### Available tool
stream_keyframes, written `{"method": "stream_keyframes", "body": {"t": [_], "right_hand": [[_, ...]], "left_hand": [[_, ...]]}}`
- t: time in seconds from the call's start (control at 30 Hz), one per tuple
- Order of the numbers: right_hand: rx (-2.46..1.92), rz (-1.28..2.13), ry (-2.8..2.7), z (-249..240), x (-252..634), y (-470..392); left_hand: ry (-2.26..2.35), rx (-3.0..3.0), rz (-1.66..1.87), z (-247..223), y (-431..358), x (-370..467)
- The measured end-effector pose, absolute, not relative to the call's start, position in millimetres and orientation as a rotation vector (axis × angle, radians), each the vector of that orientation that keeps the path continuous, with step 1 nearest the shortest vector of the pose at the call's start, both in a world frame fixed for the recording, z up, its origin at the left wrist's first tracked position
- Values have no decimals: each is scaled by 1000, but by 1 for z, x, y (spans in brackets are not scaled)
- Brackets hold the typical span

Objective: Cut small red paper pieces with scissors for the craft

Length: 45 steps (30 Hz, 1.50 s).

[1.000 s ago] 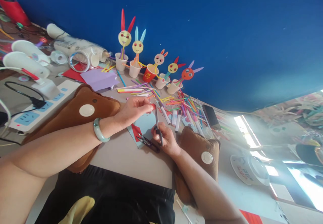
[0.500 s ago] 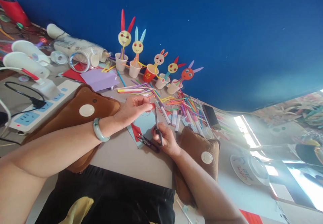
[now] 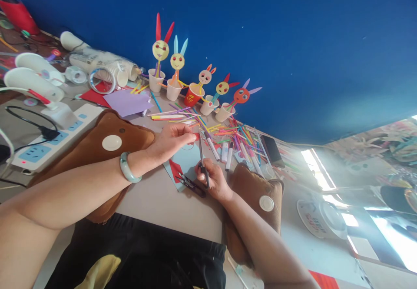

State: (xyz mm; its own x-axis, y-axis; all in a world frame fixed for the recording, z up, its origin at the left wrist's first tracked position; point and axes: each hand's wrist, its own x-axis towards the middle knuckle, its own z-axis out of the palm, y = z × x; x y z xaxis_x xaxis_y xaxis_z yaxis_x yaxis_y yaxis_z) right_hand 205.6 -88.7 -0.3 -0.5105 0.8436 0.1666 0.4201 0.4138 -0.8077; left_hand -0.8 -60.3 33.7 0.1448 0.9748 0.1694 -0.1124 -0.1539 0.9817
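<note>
My left hand [image 3: 177, 140] pinches a small piece of red paper [image 3: 196, 137] between thumb and fingers. My right hand [image 3: 213, 178] is closed round the handles of a pair of scissors [image 3: 201, 152], whose blades point up beside the red paper. Whether the blades touch the paper I cannot tell. Under my hands lies a light blue sheet of paper [image 3: 191, 161]. A red paper scrap [image 3: 175, 170] rests on it, with black thread snips [image 3: 192, 185] close to my right hand.
Several paper cups with rabbit-faced figures [image 3: 177, 61] stand along the blue wall. Coloured sticks [image 3: 224, 128] and markers [image 3: 230, 156] lie scattered before them. Brown plush cushions [image 3: 97, 150] flank my arms. At left are a power strip [image 3: 61, 137] and purple paper [image 3: 128, 102].
Almost nothing differs. Both hands keep their places with the red paper and the scissors; the view has shifted very slightly.
</note>
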Motion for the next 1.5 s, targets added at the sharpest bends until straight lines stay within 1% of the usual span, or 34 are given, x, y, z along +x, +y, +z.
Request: {"method": "stream_keyframes", "body": {"t": [1.13,1.5], "right_hand": [[-1076,963,-2105,0,204,-89],[-1083,953,-2116,1,205,-88]], "left_hand": [[1009,1223,1266,49,-65,-1],[1012,1241,1302,44,-62,0]]}}
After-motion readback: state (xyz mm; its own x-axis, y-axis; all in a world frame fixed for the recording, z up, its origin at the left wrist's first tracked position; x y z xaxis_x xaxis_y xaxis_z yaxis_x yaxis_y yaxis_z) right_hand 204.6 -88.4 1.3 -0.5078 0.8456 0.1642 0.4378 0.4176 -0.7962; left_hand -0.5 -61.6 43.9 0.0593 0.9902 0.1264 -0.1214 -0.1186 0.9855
